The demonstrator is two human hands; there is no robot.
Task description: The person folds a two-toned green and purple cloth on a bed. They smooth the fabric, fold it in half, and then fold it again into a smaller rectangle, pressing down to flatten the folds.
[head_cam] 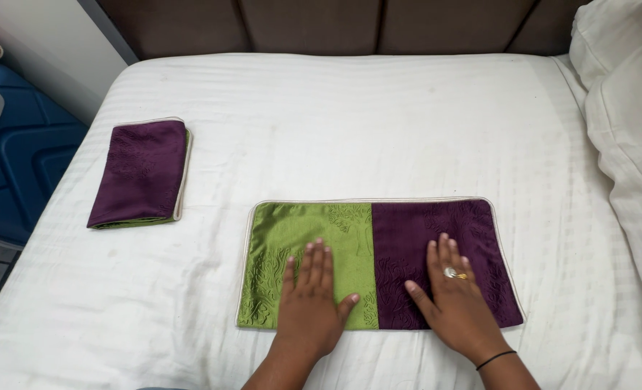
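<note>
A flat cushion cover [350,224], half green and half purple with pale piping, lies spread on the white bed near me. My left hand [311,303] rests palm down on its green half, fingers together. On the purple half my right hand [452,296] presses flat, with a ring on one finger and a black band at the wrist. Neither hand grips the fabric. A second cover [142,173], folded so its purple side faces up with a green edge showing, lies apart at the left of the bed.
The white striped bedsheet [379,123] covers the mattress. A brown padded headboard [314,25] runs along the far edge. White pillows [624,94] are piled at the right. A blue plastic box [18,166] stands on the floor at the left.
</note>
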